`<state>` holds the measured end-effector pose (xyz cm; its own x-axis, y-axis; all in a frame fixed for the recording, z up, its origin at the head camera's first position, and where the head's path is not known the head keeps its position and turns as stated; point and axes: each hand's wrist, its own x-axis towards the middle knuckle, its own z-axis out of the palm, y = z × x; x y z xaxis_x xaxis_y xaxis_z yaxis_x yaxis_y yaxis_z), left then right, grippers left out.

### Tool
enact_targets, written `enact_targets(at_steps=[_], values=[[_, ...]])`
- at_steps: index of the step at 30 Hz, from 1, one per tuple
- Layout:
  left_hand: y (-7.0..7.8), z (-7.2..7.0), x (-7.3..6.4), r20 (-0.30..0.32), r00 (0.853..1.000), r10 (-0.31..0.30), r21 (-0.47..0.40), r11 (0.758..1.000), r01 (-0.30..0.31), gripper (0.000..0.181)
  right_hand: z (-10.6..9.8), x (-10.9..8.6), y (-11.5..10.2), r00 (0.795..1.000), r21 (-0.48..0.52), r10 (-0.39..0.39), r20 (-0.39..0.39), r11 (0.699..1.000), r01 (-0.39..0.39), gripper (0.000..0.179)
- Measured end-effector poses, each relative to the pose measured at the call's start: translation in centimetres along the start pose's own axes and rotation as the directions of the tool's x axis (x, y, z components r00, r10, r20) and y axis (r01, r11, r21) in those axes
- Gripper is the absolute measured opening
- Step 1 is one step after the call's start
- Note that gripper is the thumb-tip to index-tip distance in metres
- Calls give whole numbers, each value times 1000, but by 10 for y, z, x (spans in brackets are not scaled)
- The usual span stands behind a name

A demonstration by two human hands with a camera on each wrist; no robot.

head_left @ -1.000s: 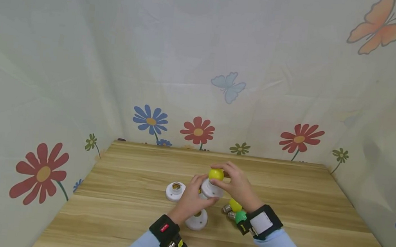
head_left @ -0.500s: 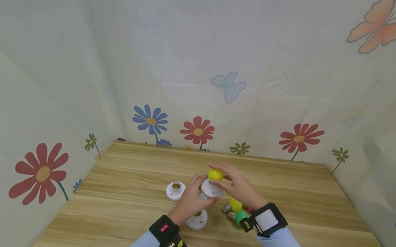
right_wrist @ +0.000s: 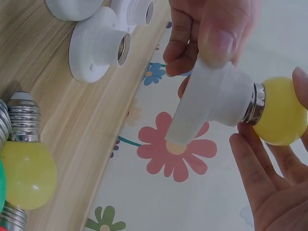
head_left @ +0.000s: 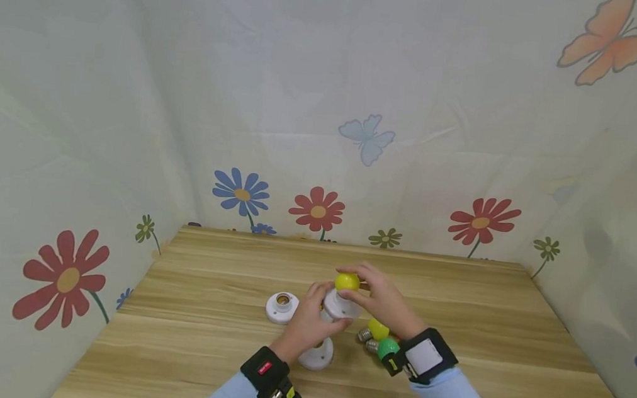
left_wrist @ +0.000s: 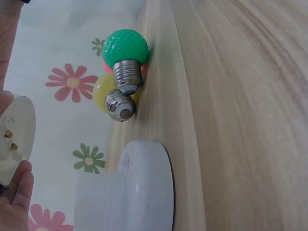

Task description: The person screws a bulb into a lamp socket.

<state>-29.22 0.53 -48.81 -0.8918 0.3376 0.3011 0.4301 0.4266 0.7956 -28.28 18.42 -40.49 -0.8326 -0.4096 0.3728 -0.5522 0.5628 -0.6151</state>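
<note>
My left hand (head_left: 307, 329) grips the rim of a white lamp holder (right_wrist: 207, 103) raised above the table; its underside with brass screws shows in the left wrist view. A yellow light bulb (right_wrist: 281, 110) sits in the mouth of this holder, with part of its metal thread showing outside. The right hand (head_left: 382, 298) holds the bulb's globe (head_left: 348, 282) between thumb and fingers. In the head view the holder is tilted, and the left fingers partly cover it.
More white lamp holders stand on the wooden table (head_left: 214, 354): one at left (head_left: 282, 308), another nearer (head_left: 316, 355). Below the right wrist lie a loose yellow bulb (head_left: 379, 329) and a green bulb (left_wrist: 125, 46), with something red partly hidden behind. A flowered curtain (head_left: 422, 189) encloses the table.
The right hand and wrist swing slightly right, then back left, while the fingers stay at the bulb. My left hand and the lamp holder keep nearly the same place.
</note>
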Motion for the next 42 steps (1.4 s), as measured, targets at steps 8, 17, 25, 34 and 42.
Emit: enact_targets(at_steps=[8, 17, 25, 34, 42], values=[[1, 0, 1, -10, 1000, 7, -11, 1000, -7, 79, 6, 1, 2, 985, -68, -10, -170, 998, -1, 42], [2, -1, 1, -9, 1000, 0, -27, 1000, 0, 78, 4, 0, 2, 991, -25, -12, -134, 1000, 9, 43], [-1, 0, 3, -13, 1000, -1, -5, 1000, 1, 79, -4, -3, 2, 997, 7, -11, -75, 1000, 12, 37], [-1, 0, 2, -17, 1000, 11, -5, 1000, -11, 77, -4, -3, 6, 998, 46, -57, -13, 997, 58, 40], [1, -1, 0, -10, 1000, 1, -5, 1000, -1, 77, -3, -2, 4, 996, 18, -82, -21, 996, 82, 33]])
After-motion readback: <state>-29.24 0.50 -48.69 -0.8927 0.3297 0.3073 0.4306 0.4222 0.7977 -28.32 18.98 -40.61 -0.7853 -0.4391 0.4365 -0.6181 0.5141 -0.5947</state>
